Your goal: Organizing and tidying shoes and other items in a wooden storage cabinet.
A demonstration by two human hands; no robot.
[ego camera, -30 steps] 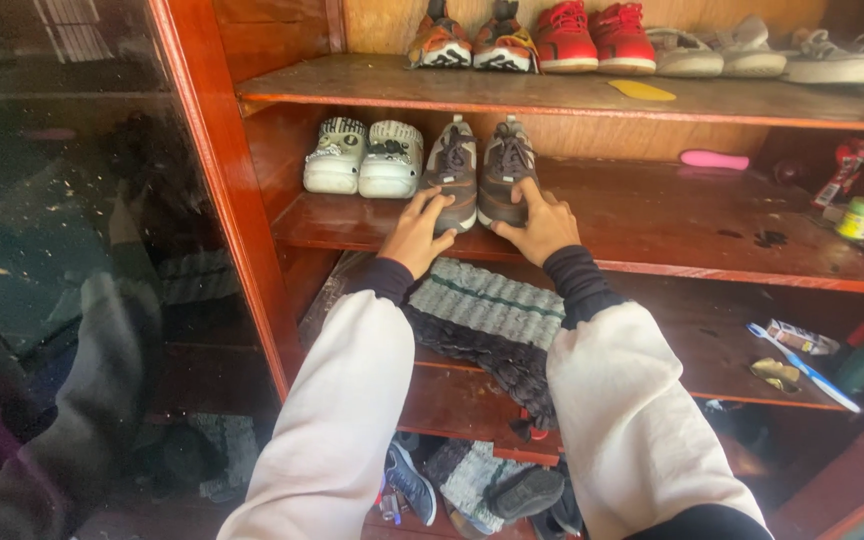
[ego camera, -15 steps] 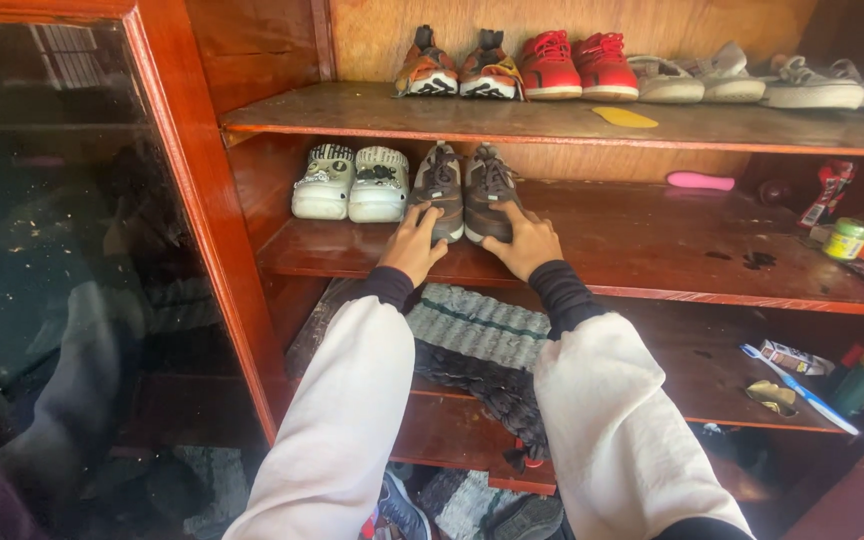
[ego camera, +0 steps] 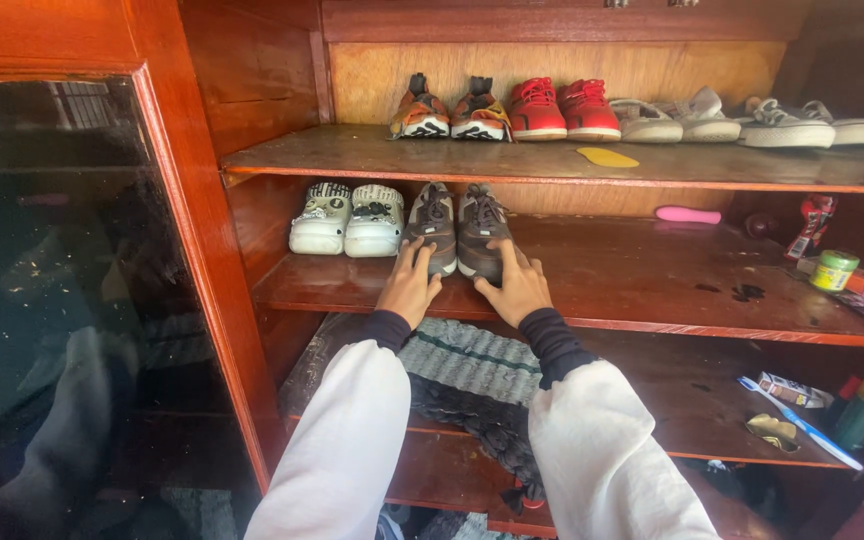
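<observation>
A pair of brown and grey sneakers (ego camera: 455, 220) stands on the middle wooden shelf (ego camera: 632, 300), toes toward me. My left hand (ego camera: 409, 285) rests with fingers spread on the toe of the left sneaker. My right hand (ego camera: 517, 285) presses its fingers on the toe of the right sneaker. Both arms wear pale sleeves with dark cuffs. Just left of the sneakers sits a pair of white clogs (ego camera: 347, 218).
The top shelf (ego camera: 552, 165) carries orange sneakers (ego camera: 449, 110), red sneakers (ego camera: 562, 108), pale shoes (ego camera: 752, 120) and a yellow insole (ego camera: 607, 157). A pink object (ego camera: 688, 214) and small jars (ego camera: 832, 270) lie right. A woven mat (ego camera: 472, 370) and toothbrush (ego camera: 802, 422) sit below. A dark glass door (ego camera: 62, 300) stands left.
The view has tilted upward, so the shelves sit lower in the picture. My hands stay on the sneaker toes, and the pair sits slightly deeper on the shelf.
</observation>
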